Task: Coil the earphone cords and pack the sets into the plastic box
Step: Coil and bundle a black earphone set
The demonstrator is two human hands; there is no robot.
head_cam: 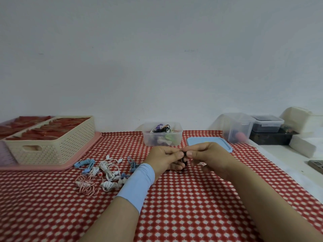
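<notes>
My left hand (166, 158) and my right hand (208, 157) meet over the red patterned cloth, both pinching a black earphone set (183, 160) between them; a bit of its cord hangs below the fingers. Most of the set is hidden by my fingers. Behind the hands stands the clear plastic box (175, 139), open, with several coiled sets inside. Its blue lid (218, 141) lies flat to the right. A pile of loose earphones (103, 172) in white, blue and pink lies to the left of my left wrist.
A cream perforated basket (50, 151) holding red items sits on a pink tray (83, 154) at the left. Clear and dark containers (239, 128) and white foam blocks (303, 147) stand at the right, beyond the cloth's edge. A wall runs behind the table.
</notes>
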